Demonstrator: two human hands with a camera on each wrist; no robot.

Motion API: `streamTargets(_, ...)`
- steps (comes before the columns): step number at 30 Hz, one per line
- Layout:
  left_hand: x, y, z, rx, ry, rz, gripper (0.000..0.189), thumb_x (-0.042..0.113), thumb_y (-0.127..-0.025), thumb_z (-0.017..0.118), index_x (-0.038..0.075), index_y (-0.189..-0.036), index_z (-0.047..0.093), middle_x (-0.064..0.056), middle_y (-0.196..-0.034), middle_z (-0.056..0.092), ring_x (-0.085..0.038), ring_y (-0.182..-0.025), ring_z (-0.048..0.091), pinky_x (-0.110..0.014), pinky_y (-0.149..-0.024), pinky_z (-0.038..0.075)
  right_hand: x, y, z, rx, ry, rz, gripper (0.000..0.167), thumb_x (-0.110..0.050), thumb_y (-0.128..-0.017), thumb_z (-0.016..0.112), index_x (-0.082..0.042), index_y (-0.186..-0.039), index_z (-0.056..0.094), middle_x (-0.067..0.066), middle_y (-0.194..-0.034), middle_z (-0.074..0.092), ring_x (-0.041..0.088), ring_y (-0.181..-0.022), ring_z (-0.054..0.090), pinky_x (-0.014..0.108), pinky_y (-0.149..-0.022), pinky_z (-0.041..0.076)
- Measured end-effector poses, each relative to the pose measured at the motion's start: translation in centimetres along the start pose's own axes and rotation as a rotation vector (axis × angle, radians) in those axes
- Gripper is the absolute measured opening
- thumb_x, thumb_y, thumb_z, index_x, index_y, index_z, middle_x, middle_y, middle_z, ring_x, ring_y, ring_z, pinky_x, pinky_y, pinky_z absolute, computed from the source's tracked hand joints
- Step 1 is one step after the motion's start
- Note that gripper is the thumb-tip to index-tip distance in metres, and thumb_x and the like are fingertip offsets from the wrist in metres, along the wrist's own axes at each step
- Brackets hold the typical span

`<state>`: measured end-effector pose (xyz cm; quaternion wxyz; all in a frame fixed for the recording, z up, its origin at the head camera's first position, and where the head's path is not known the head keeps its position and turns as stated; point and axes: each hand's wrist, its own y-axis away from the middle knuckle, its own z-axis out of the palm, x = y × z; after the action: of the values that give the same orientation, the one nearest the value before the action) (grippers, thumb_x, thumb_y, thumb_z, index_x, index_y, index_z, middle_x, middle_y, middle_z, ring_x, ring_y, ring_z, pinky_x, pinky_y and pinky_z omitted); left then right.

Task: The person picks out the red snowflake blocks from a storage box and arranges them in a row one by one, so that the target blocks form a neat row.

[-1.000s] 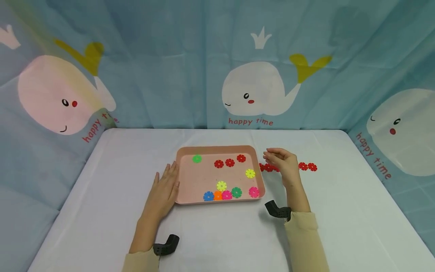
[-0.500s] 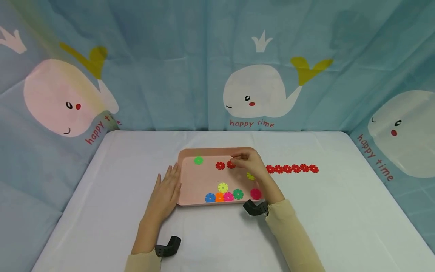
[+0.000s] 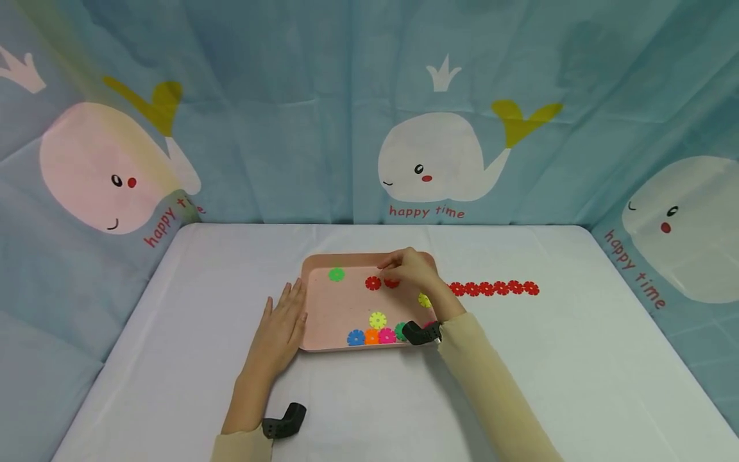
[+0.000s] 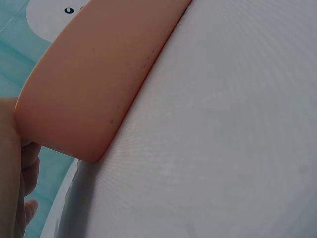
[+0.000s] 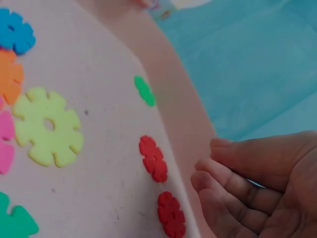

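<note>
My left hand (image 3: 283, 324) lies with fingers straight along the left side of a pink tray (image 3: 335, 311). In the left wrist view that hand (image 4: 9, 168) is at the edge, beside the tray's outer wall (image 4: 94, 84). Over the tray's back right part hovers my right hand (image 3: 412, 269), fingers loosely bent with nothing between them. Just beside its fingertips are two red snowflake discs (image 3: 373, 283), flat on the tray floor; the right wrist view shows one red disc (image 5: 153, 158) close to the back wall. A spot of the tray under the hand is hidden.
Several red snowflake discs (image 3: 487, 289) form a row on the white table right of the tray. Inside the tray are a light green disc (image 3: 337, 274), a yellow disc (image 3: 378, 320), a blue disc (image 3: 355, 337) and others. A whale-print curtain (image 3: 277, 160) stands behind.
My right hand has moved left from above the red row to over the tray, uncovering the row and covering part of the tray. My left hand keeps its place at the tray's side.
</note>
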<state>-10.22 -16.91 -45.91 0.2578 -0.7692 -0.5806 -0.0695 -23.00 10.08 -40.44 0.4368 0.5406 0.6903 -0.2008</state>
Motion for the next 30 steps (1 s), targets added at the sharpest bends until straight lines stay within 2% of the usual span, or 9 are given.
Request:
streamTargets(8, -0.1, 0.0, 0.1, 0.005, 0.007, 0.008, 0.050, 0.022, -0.100, 0.039, -0.001, -0.144, 0.034, -0.011, -0.151, 0.029, -0.031, -0.140, 0.023, -0.060, -0.109, 0.016, 0.1, -1.5, 0.7, -0.082, 0.029, 0.012, 0.018, -0.002, -0.081, 0.072, 0.002, -0.098, 0.070, 0.008, -0.085, 0.068, 0.017, -0.069, 0.059, 0.027, -0.066, 0.054)
streamTargets(16, -0.2, 0.0, 0.1, 0.005, 0.006, 0.010, 0.051, 0.022, -0.100, 0.039, 0.000, -0.145, 0.033, -0.011, -0.151, 0.029, -0.031, -0.140, 0.023, -0.060, -0.109, 0.016, 0.6, -2.1, 1.7, -0.082, 0.083, -0.003, 0.018, -0.001, -0.077, 0.076, -0.001, -0.094, 0.071, 0.005, -0.078, 0.065, 0.015, -0.066, 0.055, 0.020, -0.060, 0.049)
streamTargets(26, -0.2, 0.0, 0.0, 0.000, 0.001, 0.004, 0.051, 0.021, -0.099, 0.039, -0.001, -0.145, 0.033, -0.011, -0.151, 0.029, -0.032, -0.140, 0.023, -0.059, -0.109, 0.015, 0.4, -2.1, 2.1, -0.135, 0.213, -0.046, 0.015, -0.002, -0.074, 0.079, -0.003, -0.083, 0.068, 0.005, -0.073, 0.058, 0.016, -0.065, 0.051, 0.021, -0.057, 0.046)
streamTargets(30, -0.1, 0.0, 0.1, 0.002, 0.001, 0.008, 0.051, 0.022, -0.099, 0.040, 0.000, -0.145, 0.033, -0.011, -0.151, 0.029, -0.031, -0.140, 0.024, -0.059, -0.109, 0.016, 0.4, -1.9, 1.9, -0.146, 0.220, -0.042, 0.018, -0.003, -0.073, 0.079, -0.004, -0.082, 0.064, 0.005, -0.075, 0.058, 0.017, -0.066, 0.052, 0.021, -0.058, 0.047)
